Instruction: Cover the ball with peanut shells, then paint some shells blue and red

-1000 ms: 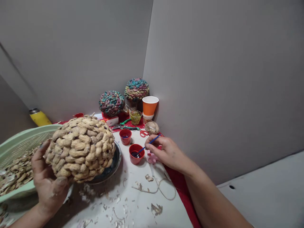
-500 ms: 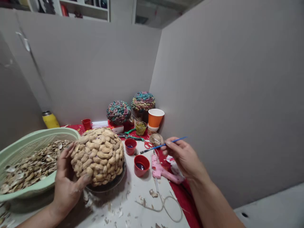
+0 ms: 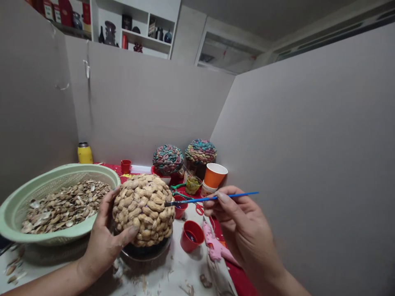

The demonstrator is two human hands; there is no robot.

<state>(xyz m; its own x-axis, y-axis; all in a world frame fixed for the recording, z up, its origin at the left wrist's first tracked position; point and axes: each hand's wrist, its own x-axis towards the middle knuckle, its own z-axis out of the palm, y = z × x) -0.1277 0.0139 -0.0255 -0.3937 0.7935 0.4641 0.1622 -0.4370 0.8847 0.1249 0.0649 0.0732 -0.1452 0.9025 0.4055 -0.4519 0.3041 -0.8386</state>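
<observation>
A ball covered in peanut shells (image 3: 145,209) rests on a dark round plate (image 3: 151,251). My left hand (image 3: 108,236) grips its left side, thumb on the front and fingers behind. In my right hand (image 3: 240,222) a blue paintbrush (image 3: 202,199) is pinched between thumb and fingers, its dark bristles at the ball's right side; whether they touch is hard to tell. A red cup (image 3: 191,236) with dark liquid stands right of the plate, and another red cup (image 3: 180,206) is partly hidden behind the brush.
At left is a green basket (image 3: 61,238) of shells. Behind stand two coloured balls (image 3: 168,159), a yellow bottle (image 3: 84,153), a small red cup (image 3: 126,166) and an orange paper cup (image 3: 215,176). A pink glue gun (image 3: 216,246) lies near my right hand. Grey panels (image 3: 148,98) surround the table.
The brush has moved left, from above the red cups to the ball's right side. The view has shifted, showing more shelves above. My left hand still holds the ball.
</observation>
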